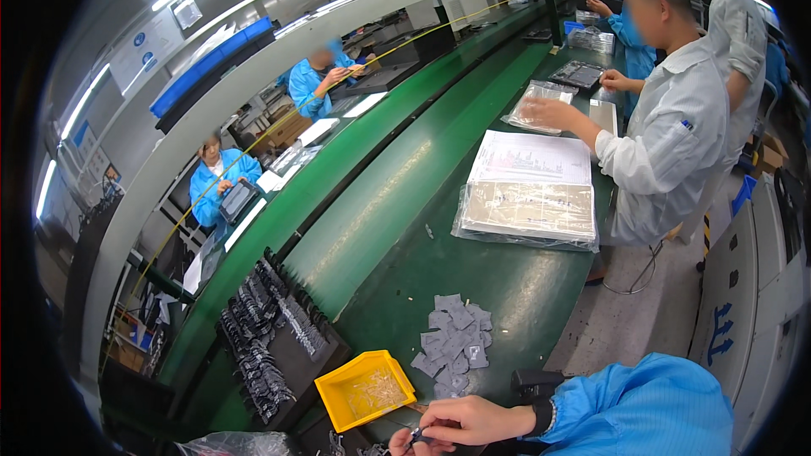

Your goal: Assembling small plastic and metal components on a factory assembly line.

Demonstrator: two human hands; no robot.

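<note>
At the lower edge, my right hand, coming from a blue sleeve, has its fingers closed on a small black part. The fingertips of my left hand pinch the same part from the other side; the rest of that hand is cut off by the picture's edge. Just beyond my hands stands a yellow bin holding many small pale slivers. A loose pile of flat grey pieces lies on the green bench to its right. Left of the bin, rows of black moulded parts sit on a dark tray.
Farther along the green bench lies a bagged stack of papers. A co-worker in white works at the right side. Two people in blue sit across the line. A clear plastic bag lies at the lower left.
</note>
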